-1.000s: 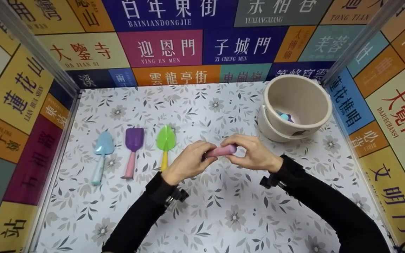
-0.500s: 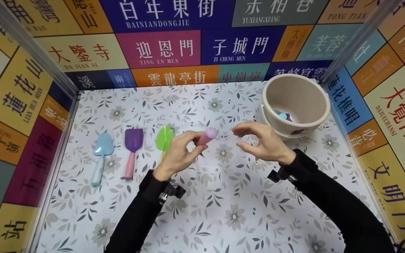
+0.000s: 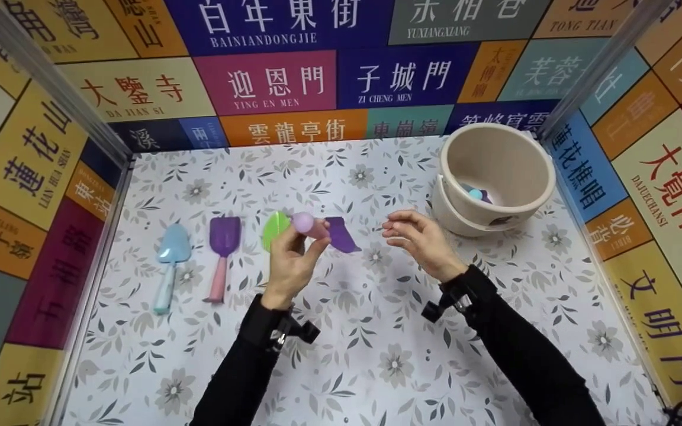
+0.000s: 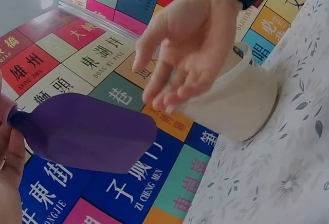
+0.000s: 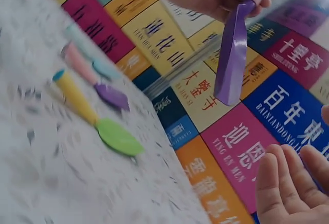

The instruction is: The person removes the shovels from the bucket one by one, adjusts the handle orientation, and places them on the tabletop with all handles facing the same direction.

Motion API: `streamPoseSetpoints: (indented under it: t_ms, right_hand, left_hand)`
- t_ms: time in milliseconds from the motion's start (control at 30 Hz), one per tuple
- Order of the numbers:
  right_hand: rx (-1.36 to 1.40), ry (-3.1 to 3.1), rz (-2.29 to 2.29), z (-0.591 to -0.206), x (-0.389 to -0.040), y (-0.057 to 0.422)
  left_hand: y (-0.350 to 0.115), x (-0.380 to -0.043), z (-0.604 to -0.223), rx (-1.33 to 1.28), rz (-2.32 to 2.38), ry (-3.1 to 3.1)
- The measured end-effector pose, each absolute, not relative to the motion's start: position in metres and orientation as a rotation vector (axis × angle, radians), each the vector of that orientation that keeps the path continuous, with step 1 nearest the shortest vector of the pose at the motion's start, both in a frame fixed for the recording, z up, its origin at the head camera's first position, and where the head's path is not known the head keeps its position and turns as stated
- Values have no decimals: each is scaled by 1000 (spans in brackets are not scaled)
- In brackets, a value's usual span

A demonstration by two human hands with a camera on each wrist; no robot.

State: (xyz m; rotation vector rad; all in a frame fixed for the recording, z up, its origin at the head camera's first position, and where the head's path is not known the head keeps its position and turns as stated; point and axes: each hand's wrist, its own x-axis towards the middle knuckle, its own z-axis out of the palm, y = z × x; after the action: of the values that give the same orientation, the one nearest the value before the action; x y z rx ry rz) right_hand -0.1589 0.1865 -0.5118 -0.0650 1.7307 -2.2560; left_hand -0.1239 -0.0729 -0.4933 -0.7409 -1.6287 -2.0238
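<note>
In the head view my left hand (image 3: 289, 260) grips the pink handle of a toy shovel, raised above the table. Its purple blade (image 3: 342, 235) sticks out to the right of the fingers and shows flat and wide in the left wrist view (image 4: 92, 131). Apart from the shovel, my right hand (image 3: 427, 245) hovers with loosely bent fingers, holding nothing. Behind the left hand lies a green trowel (image 3: 274, 228); its yellow handle (image 5: 76, 96) shows in the right wrist view. Further left lie a purple shovel (image 3: 225, 235) with a pink handle and a light blue trowel (image 3: 174, 242).
A beige bucket (image 3: 453, 207) stands at the back right, near the right hand. Small blue and purple things (image 3: 475, 193) lie inside it, too small to tell. Walls with coloured sign panels (image 3: 264, 80) enclose the flowered tabletop (image 3: 353, 367) at the back and sides.
Both hands were on the pink handle; my right hand has let go. My left hand has moved left with the shovel and turned it, bringing the purple blade into sight.
</note>
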Motion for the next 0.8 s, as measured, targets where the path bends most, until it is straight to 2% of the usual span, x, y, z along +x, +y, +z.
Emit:
streamPoseSetpoints:
  t_ms: [200, 400, 800]
  right_hand:
    - [108, 1448, -2250, -536, -163, 169]
    - [62, 1229, -2202, -545, -161, 157]
    - [21, 1017, -2191, -540, -159, 152]
  left_hand:
    - [-62, -119, -501, -767, -2055, -1620]
    - [-53, -118, -507, -806, -2061, -1618]
    - [-42, -116, -515, -832, -2071, -1633]
